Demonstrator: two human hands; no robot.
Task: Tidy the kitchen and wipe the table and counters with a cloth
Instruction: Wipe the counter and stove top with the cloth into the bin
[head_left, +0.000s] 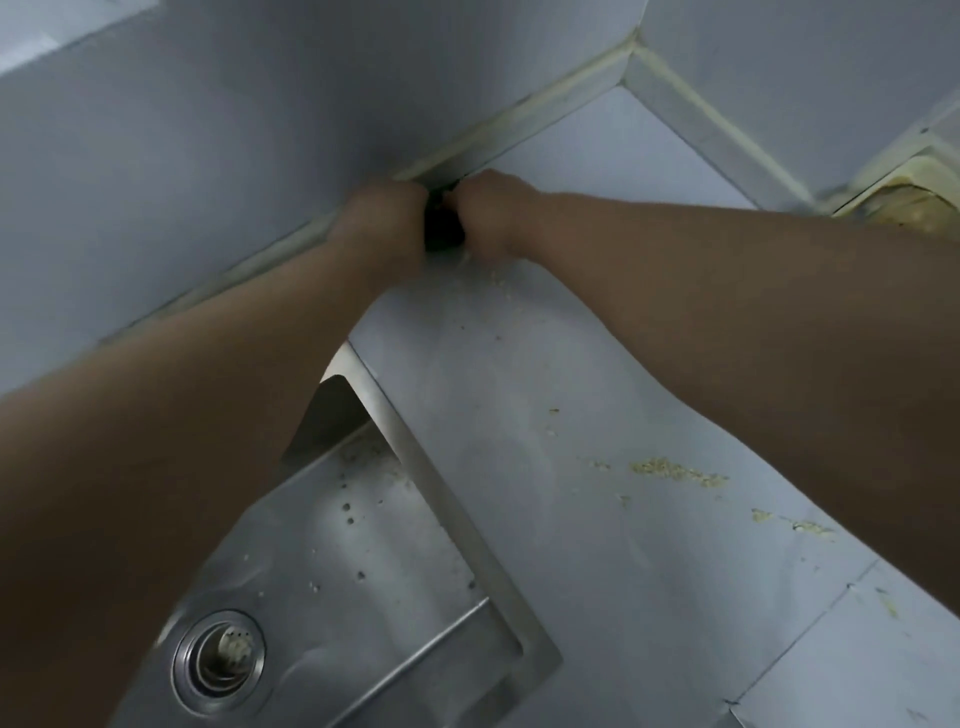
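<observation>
Nearest, low left: steel sink (374, 561), wall and floor flecked with specks, round drain (219, 661) in its floor.

Right of the sink: pale counter (519, 545). Yellowish crumbs (675, 472) lie scattered on it, with a thicker streak to the right and a thin trail running up toward the hands.

Both bare forearms reach across sink and counter to the back edge.

Left hand (382, 223) and right hand (488, 213) meet there, knuckles almost together. Each is clenched into a fist on the cloth (442, 228) between them.

Cloth: dark, close to black with a green cast, bunched into a small wad. Only a narrow strip shows in the gap between the fists; the rest is covered. Texture is too blurred to read.

The visible strip runs from the counter surface up and back toward the wall seam, longer that way than across. With the ends hidden, I cannot tell its true long axis or which way it points.

It sits at the rear of the counter, against the yellowed sealant strip (545, 96).

Behind: plain grey wall (208, 130). Far right, the counter corner, with something yellowish (919, 200) that is unclear.
</observation>
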